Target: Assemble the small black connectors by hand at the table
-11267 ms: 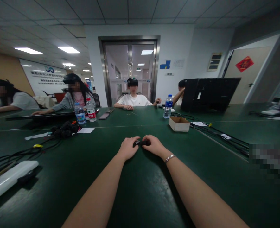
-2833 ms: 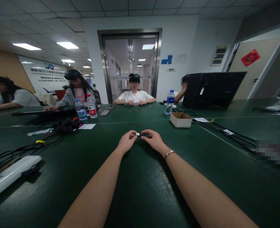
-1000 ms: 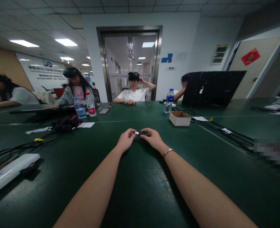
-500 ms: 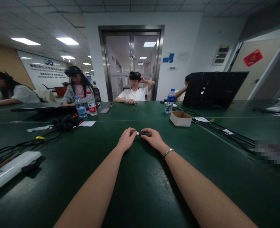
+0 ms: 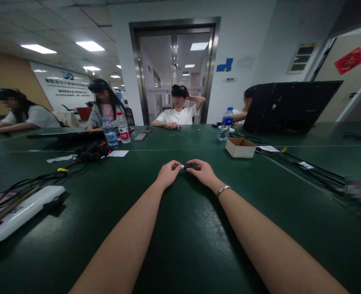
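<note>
Between my two hands, low over the green table [image 5: 180,228], is a small black stick with a silver end [image 5: 185,166], much like a USB flash drive. My left hand [image 5: 168,173] has thumb and fingers closed in a pinch at the silver end. At the black end, my right hand [image 5: 204,173] pinches with thumb and forefinger, and its fingers hide part of the stick. A silver bracelet [image 5: 224,190] circles my right wrist.
An open cardboard box [image 5: 240,150] and a water bottle [image 5: 226,124] stand beyond my right hand. Black cables [image 5: 315,173] run along the right. At left lie a white power strip [image 5: 30,212] and a black tangled bundle [image 5: 91,152]. Several people sit around the table.
The view has shifted, so the scene sits a little further right and higher. Both hands keep their pinch on the small stick, with little visible change in their pose.
</note>
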Available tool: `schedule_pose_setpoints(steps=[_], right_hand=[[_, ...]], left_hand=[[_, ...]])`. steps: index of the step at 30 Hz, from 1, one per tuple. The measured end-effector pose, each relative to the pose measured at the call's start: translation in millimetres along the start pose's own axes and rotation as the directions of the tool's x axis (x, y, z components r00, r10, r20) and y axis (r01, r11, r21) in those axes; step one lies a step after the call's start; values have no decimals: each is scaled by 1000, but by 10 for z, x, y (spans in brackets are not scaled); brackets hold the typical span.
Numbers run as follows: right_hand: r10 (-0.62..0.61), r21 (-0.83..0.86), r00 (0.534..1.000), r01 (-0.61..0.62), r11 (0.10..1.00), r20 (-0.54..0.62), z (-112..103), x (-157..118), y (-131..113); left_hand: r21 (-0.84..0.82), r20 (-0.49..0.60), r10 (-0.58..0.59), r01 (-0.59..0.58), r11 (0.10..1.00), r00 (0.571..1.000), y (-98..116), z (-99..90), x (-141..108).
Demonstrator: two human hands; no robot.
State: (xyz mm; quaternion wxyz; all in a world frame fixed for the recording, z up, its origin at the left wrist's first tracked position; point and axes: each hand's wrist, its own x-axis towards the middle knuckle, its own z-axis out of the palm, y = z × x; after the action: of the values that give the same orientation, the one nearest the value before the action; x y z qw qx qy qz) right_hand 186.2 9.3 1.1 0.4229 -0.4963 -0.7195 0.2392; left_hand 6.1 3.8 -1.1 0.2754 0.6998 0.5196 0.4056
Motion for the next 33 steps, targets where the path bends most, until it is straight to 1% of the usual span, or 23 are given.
schedule_pose_setpoints(steps=[5, 10, 16, 21, 27, 33], right_hand=[[-10, 14, 1000, 10, 1000, 0, 5, 6, 19], [-7, 16, 1000, 7, 1000, 5, 9, -6, 12], [-13, -9, 1000, 13, 1000, 13, 1, -23, -33], [-17, -11, 1000, 17, 1000, 24, 0, -18, -27], [-16, 8, 1000, 16, 1000, 25, 0, -24, -34], [-13, 14, 1000, 12, 1000, 27, -13, -37, -60]], left_hand=[[37, 21, -21, 20, 999, 1000, 31, -26, -19], [40, 25, -23, 22, 999, 999, 27, -31, -17], [133, 3, -63, 62, 989, 998, 74, -54, -35], [130, -12, -88, 89, 988, 996, 111, -61, -41], [124, -49, -98, 104, 987, 994, 69, -45, -1], [113, -38, -91, 94, 989, 995, 55, -32, 4]])
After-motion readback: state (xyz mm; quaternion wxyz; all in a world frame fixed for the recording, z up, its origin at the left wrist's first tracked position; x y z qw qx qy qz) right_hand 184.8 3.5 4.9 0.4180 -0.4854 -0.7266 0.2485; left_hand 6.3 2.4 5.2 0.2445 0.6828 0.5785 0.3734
